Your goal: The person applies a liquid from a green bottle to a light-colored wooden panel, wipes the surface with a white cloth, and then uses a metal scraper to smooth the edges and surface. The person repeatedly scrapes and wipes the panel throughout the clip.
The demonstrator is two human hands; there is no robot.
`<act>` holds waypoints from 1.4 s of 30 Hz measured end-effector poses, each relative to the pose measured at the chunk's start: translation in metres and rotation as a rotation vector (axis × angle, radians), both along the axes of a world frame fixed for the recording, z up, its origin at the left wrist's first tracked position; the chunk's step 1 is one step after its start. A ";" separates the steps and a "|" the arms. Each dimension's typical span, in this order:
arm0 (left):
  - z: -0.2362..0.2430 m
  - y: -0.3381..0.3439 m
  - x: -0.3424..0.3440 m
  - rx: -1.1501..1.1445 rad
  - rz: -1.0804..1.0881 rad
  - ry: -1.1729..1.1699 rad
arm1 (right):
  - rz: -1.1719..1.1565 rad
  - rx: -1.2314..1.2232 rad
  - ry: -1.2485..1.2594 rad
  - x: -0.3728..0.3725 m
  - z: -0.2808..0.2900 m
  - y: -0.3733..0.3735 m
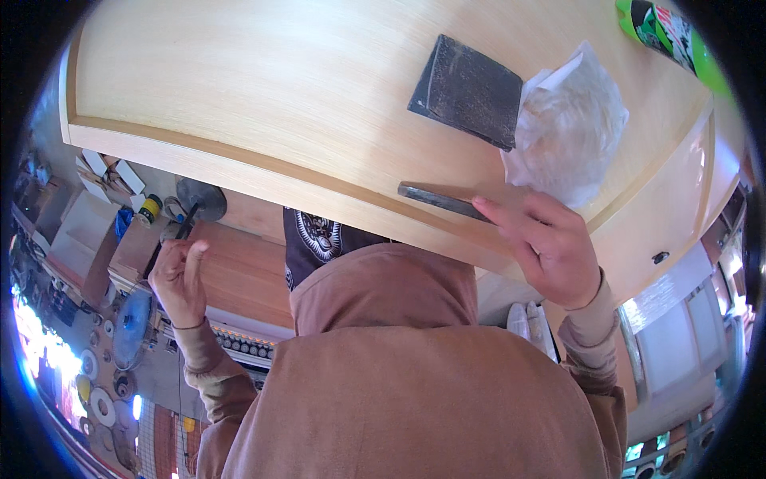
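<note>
While a cluttered workshop floor spreads at far left, the left hand hangs beyond the panel, fingers loosely curled, thumb apart. Rightward, that panel shows pale wood grain and a raised rim. Just inside the rim, a slim, flat, dark strip with a worn edge has its right end gripped by the right hand. Beyond, a scuffed dark folded sheet touches a crumpled whitish wrap. Far right, a green bottle wears a black, white and red printed label.
</note>
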State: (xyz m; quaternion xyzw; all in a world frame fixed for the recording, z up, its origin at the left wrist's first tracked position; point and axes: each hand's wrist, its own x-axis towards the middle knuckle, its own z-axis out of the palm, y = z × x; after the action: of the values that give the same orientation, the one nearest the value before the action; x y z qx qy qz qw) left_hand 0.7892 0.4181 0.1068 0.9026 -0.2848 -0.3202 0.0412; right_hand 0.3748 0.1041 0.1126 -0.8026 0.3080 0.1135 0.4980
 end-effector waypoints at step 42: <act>-0.029 -0.110 -0.121 -0.451 -0.507 -0.091 | -0.017 -0.168 -0.163 0.020 -0.021 0.029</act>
State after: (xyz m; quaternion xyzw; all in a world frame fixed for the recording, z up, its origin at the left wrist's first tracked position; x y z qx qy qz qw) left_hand 0.6682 0.3077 0.0782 0.7846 -0.5654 -0.2084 0.1460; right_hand 0.3945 0.1329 0.0918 -0.8453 0.2819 0.0176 0.4535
